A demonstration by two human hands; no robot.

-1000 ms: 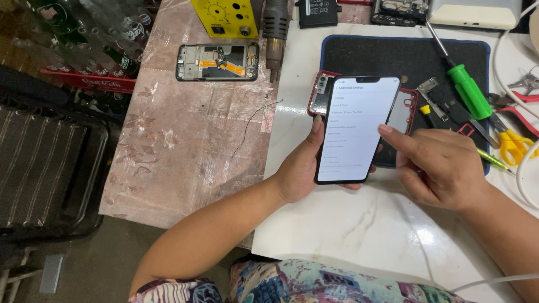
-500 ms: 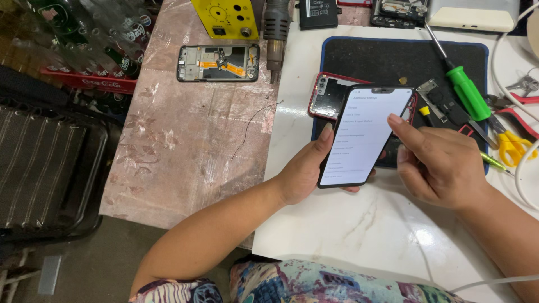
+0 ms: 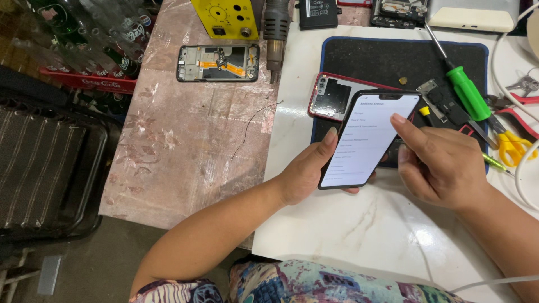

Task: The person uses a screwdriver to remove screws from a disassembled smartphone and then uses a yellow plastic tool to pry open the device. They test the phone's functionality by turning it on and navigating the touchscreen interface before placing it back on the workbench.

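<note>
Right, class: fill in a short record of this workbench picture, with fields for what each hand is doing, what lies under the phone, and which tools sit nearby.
left hand: left hand holds the lit black-framed smartphone tilted above the bench
right hand: right hand, forefinger at the screen's right edge
beneath: red-rimmed opened phone back on the dark blue-edged work mat
tools: green-handled screwdriver, yellow-handled scissors
further left: stripped phone frame on the pink marbled table

White marble tabletop (image 3: 359,235) beside pink patterned tabletop (image 3: 185,151); dark slatted chair (image 3: 45,163) at left; brown floor (image 3: 106,264) below
</note>
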